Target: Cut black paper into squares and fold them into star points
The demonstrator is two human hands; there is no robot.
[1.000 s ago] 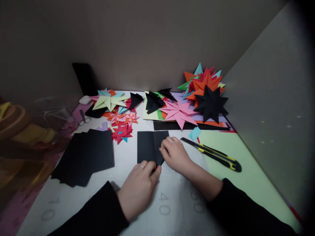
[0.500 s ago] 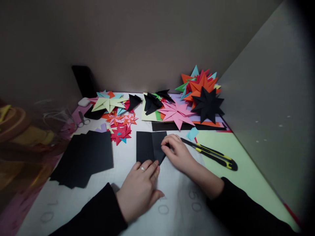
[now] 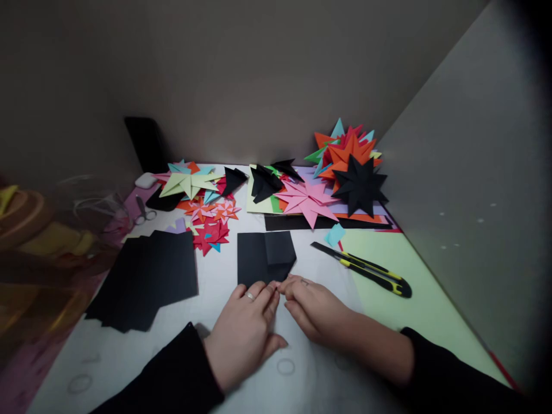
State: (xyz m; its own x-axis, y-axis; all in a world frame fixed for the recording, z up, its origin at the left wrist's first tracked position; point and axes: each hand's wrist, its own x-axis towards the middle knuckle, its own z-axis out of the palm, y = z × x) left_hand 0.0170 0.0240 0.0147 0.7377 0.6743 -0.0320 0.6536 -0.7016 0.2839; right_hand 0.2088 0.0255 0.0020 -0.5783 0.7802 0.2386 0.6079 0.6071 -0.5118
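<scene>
A square of black paper lies on the white table with a crease down its middle. Its lower right corner is folded inward, leaving a slanted edge. My left hand, with a ring on one finger, holds the paper down at its lower edge, fingertips together and thumb apart. Against those fingertips, my right hand presses at the lower end of the slanted fold with its fingers closed. Both hands cover the bottom edge. A stack of black paper squares lies to the left, fanned out.
A black and yellow utility knife lies at right, partly over pale green paper. Along the back are a pink paper star, a black paper star and red stars. Small scissors and a dark phone are back left.
My right hand has slid down along the folded corner, from the paper's right side to its lower edge beside my left fingertips. My left hand stays in place.
</scene>
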